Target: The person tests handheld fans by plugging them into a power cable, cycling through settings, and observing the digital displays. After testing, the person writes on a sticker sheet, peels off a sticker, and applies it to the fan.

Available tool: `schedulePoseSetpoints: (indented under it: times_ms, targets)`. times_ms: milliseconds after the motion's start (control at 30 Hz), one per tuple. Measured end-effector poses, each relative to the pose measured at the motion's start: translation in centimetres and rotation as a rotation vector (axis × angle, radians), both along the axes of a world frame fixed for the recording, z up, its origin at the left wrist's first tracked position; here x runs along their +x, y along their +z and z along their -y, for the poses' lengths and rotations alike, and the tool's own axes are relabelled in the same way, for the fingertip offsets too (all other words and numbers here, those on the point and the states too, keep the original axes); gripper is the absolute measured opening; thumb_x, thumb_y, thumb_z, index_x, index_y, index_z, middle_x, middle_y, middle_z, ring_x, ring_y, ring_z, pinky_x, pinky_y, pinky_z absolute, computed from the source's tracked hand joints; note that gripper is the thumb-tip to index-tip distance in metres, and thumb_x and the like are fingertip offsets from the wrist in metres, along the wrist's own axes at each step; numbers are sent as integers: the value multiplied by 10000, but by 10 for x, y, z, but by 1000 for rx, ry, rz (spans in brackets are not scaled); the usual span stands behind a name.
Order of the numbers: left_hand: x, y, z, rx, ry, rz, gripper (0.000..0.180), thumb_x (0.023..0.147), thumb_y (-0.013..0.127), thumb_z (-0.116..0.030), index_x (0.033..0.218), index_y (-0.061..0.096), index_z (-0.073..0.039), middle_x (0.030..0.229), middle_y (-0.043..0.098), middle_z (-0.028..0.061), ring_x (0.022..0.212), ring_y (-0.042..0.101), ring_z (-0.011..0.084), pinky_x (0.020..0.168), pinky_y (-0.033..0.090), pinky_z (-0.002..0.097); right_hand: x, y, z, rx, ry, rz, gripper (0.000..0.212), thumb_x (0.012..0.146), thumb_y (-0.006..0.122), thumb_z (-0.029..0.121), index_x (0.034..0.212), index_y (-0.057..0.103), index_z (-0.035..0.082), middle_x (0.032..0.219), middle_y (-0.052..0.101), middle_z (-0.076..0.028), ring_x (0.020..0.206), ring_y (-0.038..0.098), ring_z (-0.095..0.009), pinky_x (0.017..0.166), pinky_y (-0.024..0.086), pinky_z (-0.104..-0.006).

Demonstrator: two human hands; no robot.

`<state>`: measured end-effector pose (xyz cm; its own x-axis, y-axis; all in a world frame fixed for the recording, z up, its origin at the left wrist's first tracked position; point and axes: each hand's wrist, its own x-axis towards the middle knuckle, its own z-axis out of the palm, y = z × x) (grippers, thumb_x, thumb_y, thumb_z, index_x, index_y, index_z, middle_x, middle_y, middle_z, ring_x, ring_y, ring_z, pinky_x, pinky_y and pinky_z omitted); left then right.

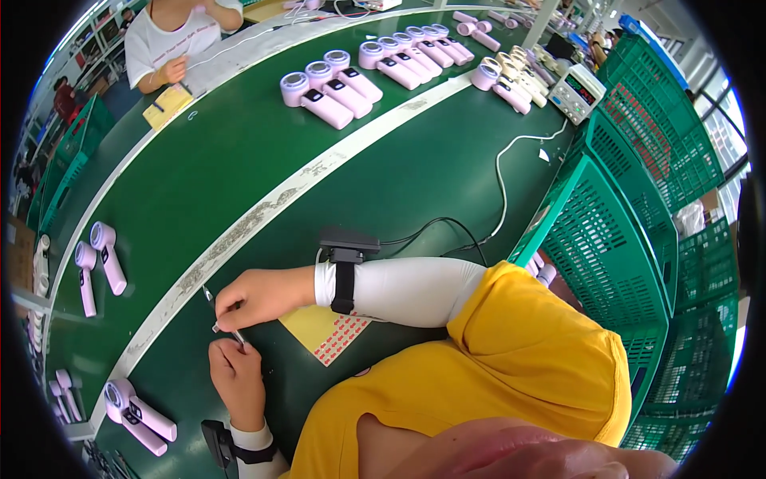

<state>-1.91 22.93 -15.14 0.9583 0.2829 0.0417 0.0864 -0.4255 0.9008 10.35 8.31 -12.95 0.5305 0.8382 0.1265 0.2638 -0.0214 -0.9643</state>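
My right hand (259, 298) reaches in from the right over the green bench, fingers closed in a pinch. A slim metal tool (209, 294) pokes out beyond its knuckles; its full shape is hidden. Just below, my left hand (238, 382) is closed around a thin silvery piece (239, 337) that points up toward the right fingertips. I cannot tell whether the two hands' pieces touch. Partly under my right forearm lies a yellow sheet of stickers (341, 340) with rows of red marks. Both forearms wear white sleeves with black strapped-on devices (348, 243).
Lilac handheld fans (147, 419) lie at left, with more (339, 92) in rows at the back. A white strip (263, 211) crosses the bench. Green crates (594, 239) stand at right, near a display meter (578, 93) and cable (499, 172). Another person (179, 40) sits opposite.
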Motion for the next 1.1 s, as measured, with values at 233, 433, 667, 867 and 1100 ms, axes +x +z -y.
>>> schedulePoseSetpoints:
  times_ms: [233, 433, 667, 867, 1100]
  targets:
    - [-1, 8, -2, 41, -137, 94, 16, 890, 495, -28, 886, 503, -15, 805, 483, 33, 679, 449, 98, 625, 395, 251, 1, -9, -4, 107, -8, 128, 272, 876, 615, 287, 906, 662, 21, 846, 664, -82, 756, 618, -173, 673, 475, -293]
    - [0, 9, -3, -320, -183, 31, 86, 880, 465, -9, 951, 506, -37, 831, 479, 21, 718, 438, 83, 641, 363, 207, -3, -5, -5, 172, -52, 176, 265, 842, 605, 265, 824, 659, 6, 780, 649, -110, 724, 629, -210, 639, 478, -320]
    - [3, -8, -11, -592, -175, -50, 187, 860, 451, 18, 1034, 496, -31, 847, 546, 54, 580, 456, 81, 518, 383, 203, -9, -5, -7, 203, -43, 288, 209, 813, 624, 230, 776, 637, 25, 748, 597, -90, 706, 599, -246, 626, 465, -336]
    - [-1, 3, -9, -653, -241, -59, 185, 847, 450, 32, 1013, 506, -29, 847, 518, 48, 601, 465, 91, 525, 374, 197, -8, -6, -9, 208, -64, 282, 235, 818, 634, 267, 786, 636, 34, 769, 604, -103, 715, 600, -260, 628, 467, -350]
    - [1, 1, 0, -581, -192, -15, 188, 876, 525, 13, 1052, 517, -50, 861, 523, 38, 624, 491, 102, 515, 383, 221, 4, -16, -6, -17, -109, 327, 285, 854, 629, 310, 887, 637, 27, 824, 626, -137, 759, 630, -266, 657, 491, -349]
